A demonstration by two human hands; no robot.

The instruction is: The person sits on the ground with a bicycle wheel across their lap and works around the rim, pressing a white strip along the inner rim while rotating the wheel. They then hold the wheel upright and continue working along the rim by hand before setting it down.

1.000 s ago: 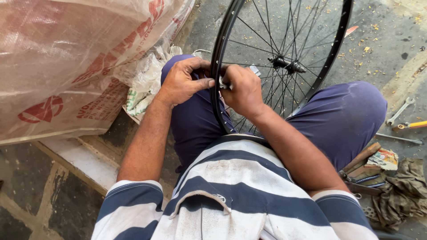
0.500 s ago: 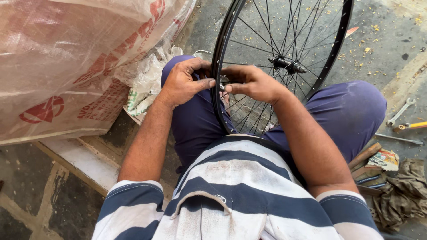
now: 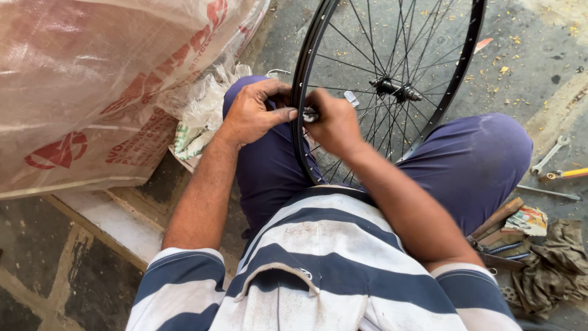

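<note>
Head view. A bare bicycle wheel point(image 3: 392, 92), without tyre, stands upright between the seated person's knees in the upper centre of the frame, its lower arc resting against the lap.

Handling, as a judgement: the wheel looks light for its size and stiff at the rim point(image 3: 298, 104), which is the sound place to take hold of it. The spokes point(image 3: 361, 46) are thin wire under tension; they would likely bend or loosen if gripped or pulled sideways, so they are poor handholds. The smooth dark rim could slip in a loose grasp, and the hub point(image 3: 395, 91) offers only a short purchase.

Appearance: black rim, many fine dark spokes crossing toward a small metal hub at upper centre. No tyre or tube is fitted.

Hands: the left hand point(image 3: 254, 113) wraps the outer edge of the rim at centre left, fingers curled over it, thumb pressed toward the rim. The right hand point(image 3: 334, 122) is closed just inside the rim, pinching a small metal tool point(image 3: 309, 114) at a spoke end; its exact kind cannot be made out.

Surroundings: a large translucent plastic sack point(image 3: 98, 79) with red print fills the upper left. At right, on the ground, lie a spanner point(image 3: 549, 154), a yellow-handled screwdriver point(image 3: 566, 174), a hammer point(image 3: 496, 216) and a crumpled rag point(image 3: 551, 270).
</note>
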